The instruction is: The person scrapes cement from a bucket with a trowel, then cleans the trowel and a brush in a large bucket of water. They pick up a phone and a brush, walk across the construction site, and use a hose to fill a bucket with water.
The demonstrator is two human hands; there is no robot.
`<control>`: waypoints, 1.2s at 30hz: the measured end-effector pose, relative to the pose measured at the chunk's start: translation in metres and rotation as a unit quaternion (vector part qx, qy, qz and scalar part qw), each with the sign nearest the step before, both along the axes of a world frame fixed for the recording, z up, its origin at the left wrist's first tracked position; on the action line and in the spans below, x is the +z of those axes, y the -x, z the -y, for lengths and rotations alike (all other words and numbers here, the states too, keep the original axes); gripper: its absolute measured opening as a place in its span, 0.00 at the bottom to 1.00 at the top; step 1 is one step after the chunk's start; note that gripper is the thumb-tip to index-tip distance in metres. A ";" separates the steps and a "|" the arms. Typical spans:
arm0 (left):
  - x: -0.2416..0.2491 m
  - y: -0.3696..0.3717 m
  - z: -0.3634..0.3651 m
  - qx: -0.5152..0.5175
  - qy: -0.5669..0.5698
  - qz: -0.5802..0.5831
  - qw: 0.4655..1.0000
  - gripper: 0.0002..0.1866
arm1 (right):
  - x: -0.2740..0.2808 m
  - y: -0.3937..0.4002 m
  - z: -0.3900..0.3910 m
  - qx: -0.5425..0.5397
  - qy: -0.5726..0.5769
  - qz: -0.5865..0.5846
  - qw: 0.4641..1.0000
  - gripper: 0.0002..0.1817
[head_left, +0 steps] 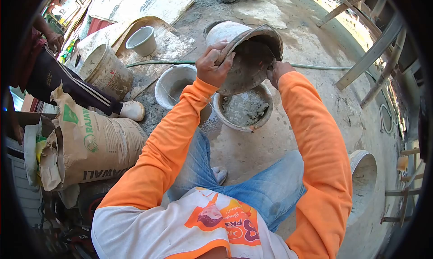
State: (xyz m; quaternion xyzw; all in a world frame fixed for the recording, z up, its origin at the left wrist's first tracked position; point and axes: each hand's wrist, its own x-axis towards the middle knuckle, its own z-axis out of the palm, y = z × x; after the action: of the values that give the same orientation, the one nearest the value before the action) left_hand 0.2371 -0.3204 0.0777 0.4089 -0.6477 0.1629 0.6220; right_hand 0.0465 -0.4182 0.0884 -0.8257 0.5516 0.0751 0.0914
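My left hand point(214, 64) is closed on the near-left rim of a cement-smeared bucket point(250, 67). On the opposite side, my right hand point(280, 72) grips the same rim. The bucket is tipped over, its dark mouth facing me and downward, with grey residue inside. Directly beneath its lip stands a second bucket point(219, 114) holding wet grey cement mix point(245, 108). A white bucket point(163, 93) with a thin wire handle stands just left of it, partly covered by my left forearm.
A torn paper cement bag point(106, 139) lies at left, near another person's leg point(74, 80). Behind are a dirty bucket point(108, 74) and a small pail point(142, 41). A green hose point(315, 67) crosses the floor. Wooden supports point(370, 51) and another bucket point(362, 178) are at right.
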 end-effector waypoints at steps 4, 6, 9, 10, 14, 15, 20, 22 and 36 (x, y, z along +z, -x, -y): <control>0.010 0.005 -0.005 -0.061 -0.001 0.023 0.998 0.13 | -0.065 0.026 0.041 0.164 0.055 -0.027 0.985 0.21; 0.008 0.005 -0.007 -0.108 -0.009 0.010 0.994 0.13 | -0.060 0.035 0.027 0.163 0.024 0.016 0.986 0.22; 0.012 0.006 -0.010 -0.116 -0.009 0.038 0.992 0.13 | -0.042 0.043 -0.007 0.137 -0.009 0.100 0.986 0.25; 0.012 0.007 -0.011 -0.115 -0.013 0.033 0.993 0.12 | -0.032 0.043 -0.020 0.085 -0.067 0.169 0.980 0.25; 0.015 0.005 -0.016 -0.134 -0.020 0.083 0.987 0.12 | -0.052 0.050 -0.030 -0.003 -0.207 0.344 0.916 0.23; 0.014 0.002 -0.017 -0.137 -0.020 0.090 0.986 0.12 | -0.058 0.052 -0.032 -0.003 -0.236 0.381 0.894 0.23; -0.010 -0.013 -0.029 -0.120 -0.033 0.087 0.988 0.12 | -0.079 0.033 -0.052 -0.045 -0.369 0.455 0.809 0.21; -0.027 -0.017 -0.026 -0.114 -0.022 0.037 0.993 0.12 | -0.088 0.025 -0.064 -0.044 -0.377 0.457 0.805 0.21; -0.100 -0.024 0.009 -0.090 0.021 0.009 0.996 0.08 | -0.120 0.031 -0.072 -0.066 -0.559 0.494 0.662 0.23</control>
State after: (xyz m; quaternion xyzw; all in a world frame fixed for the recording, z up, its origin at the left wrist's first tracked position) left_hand 0.2611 -0.3292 -0.0223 0.3339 -0.6841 0.1238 0.6366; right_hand 0.0158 -0.3459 -0.0320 -0.4964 0.3327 -0.0557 0.7999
